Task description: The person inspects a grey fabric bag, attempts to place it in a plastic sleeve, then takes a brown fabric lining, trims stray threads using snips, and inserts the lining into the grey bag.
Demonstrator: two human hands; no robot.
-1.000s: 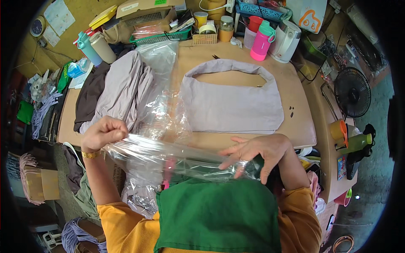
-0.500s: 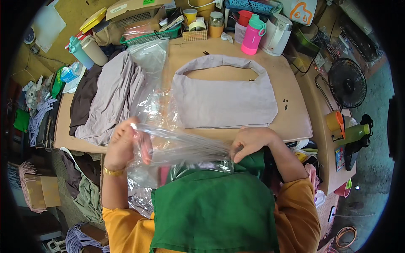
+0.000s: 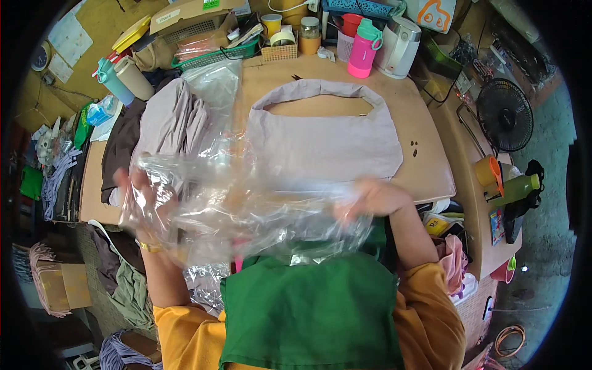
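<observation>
A clear plastic bag (image 3: 246, 213), blurred by motion, spans the space between my hands at the table's near edge. My left hand (image 3: 147, 191) is at its left end, fingers seen through the film and smeared; plastic covers most of the palm. At the right end, my right hand (image 3: 381, 198) is closed on the plastic, its fingertips blurred. Just beyond lies a pale lilac fabric shoulder bag (image 3: 324, 145), flat, with its handle loop away from me. Left of it, more clear plastic bags (image 3: 217, 92) lie on the table, partly behind the raised film.
Folded lilac cloth (image 3: 169, 126) and dark brown cloth (image 3: 120, 148) pile up at the table's left. Along the back stand a teal bottle (image 3: 115, 81), a green basket (image 3: 216, 55), a pink bottle (image 3: 362, 50) and a kettle (image 3: 399, 48). A black fan (image 3: 504, 115) is at right.
The plastic bag, bunched into a narrow strip before, is now spread wider between my hands. My left hand has moved left; my right hand has shifted slightly right.
</observation>
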